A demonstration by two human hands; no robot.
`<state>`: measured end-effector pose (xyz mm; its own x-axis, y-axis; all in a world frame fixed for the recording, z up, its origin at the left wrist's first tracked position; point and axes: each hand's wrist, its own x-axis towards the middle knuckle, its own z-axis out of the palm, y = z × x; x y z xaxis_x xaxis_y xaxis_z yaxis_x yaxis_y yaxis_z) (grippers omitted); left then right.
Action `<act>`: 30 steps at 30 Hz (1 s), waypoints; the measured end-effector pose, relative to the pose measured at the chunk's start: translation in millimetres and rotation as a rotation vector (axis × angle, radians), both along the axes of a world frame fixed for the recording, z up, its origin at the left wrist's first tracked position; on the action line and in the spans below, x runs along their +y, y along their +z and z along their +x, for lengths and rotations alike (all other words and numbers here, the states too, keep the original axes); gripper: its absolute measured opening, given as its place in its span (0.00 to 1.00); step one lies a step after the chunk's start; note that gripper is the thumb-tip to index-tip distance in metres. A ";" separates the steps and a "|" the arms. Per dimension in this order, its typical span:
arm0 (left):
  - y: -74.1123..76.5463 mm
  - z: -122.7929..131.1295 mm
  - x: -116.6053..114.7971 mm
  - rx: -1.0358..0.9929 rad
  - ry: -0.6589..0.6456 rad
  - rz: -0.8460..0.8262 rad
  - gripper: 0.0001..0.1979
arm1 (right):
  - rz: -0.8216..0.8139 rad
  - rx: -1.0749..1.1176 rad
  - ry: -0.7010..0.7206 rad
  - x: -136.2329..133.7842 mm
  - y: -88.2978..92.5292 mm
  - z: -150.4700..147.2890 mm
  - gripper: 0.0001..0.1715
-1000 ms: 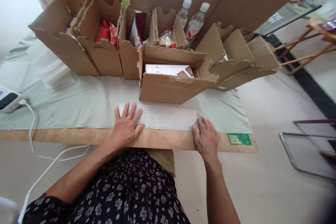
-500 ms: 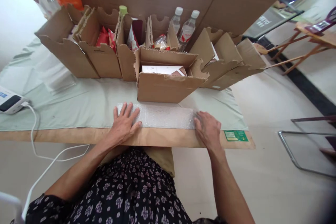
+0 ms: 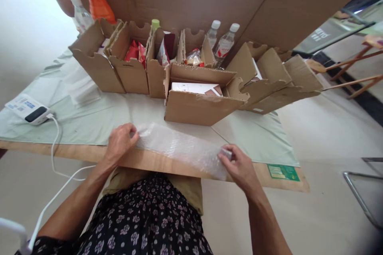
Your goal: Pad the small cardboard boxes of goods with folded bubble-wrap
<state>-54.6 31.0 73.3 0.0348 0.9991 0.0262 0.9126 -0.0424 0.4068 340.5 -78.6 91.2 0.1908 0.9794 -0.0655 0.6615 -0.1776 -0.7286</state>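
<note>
A long strip of clear bubble wrap (image 3: 179,145) stretches between my two hands at the table's front edge. My left hand (image 3: 122,140) pinches its left end, fingers curled. At the other end, my right hand (image 3: 237,164) grips the right corner between thumb and fingers. The strip slants down to the right, and its lower right part overhangs the wooden edge. Just beyond it stands a cardboard box (image 3: 200,108) with a white packet (image 3: 191,87) inside.
Behind are several cardboard bins (image 3: 131,77) holding packets, two clear bottles (image 3: 224,46) and an orange bottle (image 3: 98,2). More bins (image 3: 263,75) stand at right. On the left lie folded clear plastic (image 3: 82,87) and a white device (image 3: 37,114) with a cable (image 3: 54,143).
My hands have gone from lying on the bubble wrap to gripping its ends. The strip is lifted and tilted, its right end nearer me. The view has shifted slightly.
</note>
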 end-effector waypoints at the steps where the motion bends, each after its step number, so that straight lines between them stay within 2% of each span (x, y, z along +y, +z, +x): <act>1: 4.9 -7.1 7.5 -0.024 0.048 0.003 0.06 | -0.043 0.126 0.016 -12.0 1.7 -15.1 0.16; 3: 15.8 -17.9 29.0 -0.037 0.120 0.050 0.07 | -0.123 0.390 0.057 -30.4 -2.5 -51.3 0.23; 5: 25.0 -18.8 57.3 -0.032 0.132 0.133 0.10 | -0.171 0.582 0.076 -39.9 -14.5 -90.1 0.31; 8: 30.5 -1.2 96.7 -0.021 0.125 0.199 0.18 | -0.155 0.624 0.050 -41.6 -35.3 -136.7 0.42; 10: 28.6 14.7 105.1 -0.006 0.102 0.229 0.26 | -0.115 0.566 0.028 -39.6 -43.7 -152.1 0.44; 11: 26.2 21.4 100.6 -0.030 0.077 0.249 0.29 | -0.108 0.555 0.025 -38.9 -45.2 -154.7 0.44; 13: 19.4 29.1 73.6 -0.172 -0.024 0.246 0.28 | -0.140 0.601 0.051 -38.8 -42.8 -152.7 0.40; 14: 15.3 29.9 53.0 -0.294 -0.092 0.210 0.24 | -0.184 0.653 0.083 -38.9 -39.3 -149.9 0.37; 16: 7.4 25.9 6.1 -0.613 -0.239 0.007 0.17 | -0.278 0.770 0.149 -36.6 -29.2 -145.9 0.27; 18: 1.6 17.9 -35.2 -0.934 -0.234 -0.241 0.21 | -0.308 0.878 0.165 -26.6 -18.2 -148.3 0.20; 19: -0.3 13.8 -49.8 -1.094 -0.203 -0.319 0.25 | -0.289 0.932 0.148 -17.6 -13.7 -152.4 0.20; 21: -2.6 7.5 -64.8 -1.354 -0.110 -0.379 0.35 | -0.223 1.040 0.107 6.8 -8.2 -165.1 0.23; 22: -3.4 5.7 -65.9 -1.419 -0.060 -0.364 0.37 | -0.199 1.087 0.100 20.8 -7.6 -172.4 0.26; 24: -4.7 5.0 -60.4 -1.344 0.029 -0.308 0.40 | -0.199 1.132 0.108 46.7 -9.6 -185.4 0.32; 26: -6.0 7.1 -51.8 -1.067 0.085 -0.228 0.37 | -0.216 1.098 0.124 63.0 -13.6 -191.5 0.41; 28: -7.1 10.3 -46.0 -0.785 0.103 -0.150 0.34 | -0.191 0.996 0.153 66.3 -16.9 -188.2 0.48; 30: -7.0 13.3 -44.0 -0.585 0.085 -0.118 0.34 | -0.077 0.798 0.202 59.7 -18.6 -177.3 0.43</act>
<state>-41.4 -13.0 66.3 -0.0317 0.9950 -0.0947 0.5340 0.0969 0.8399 163.2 -18.9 72.5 -0.1205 0.9771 -0.1753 -0.0253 -0.1795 -0.9834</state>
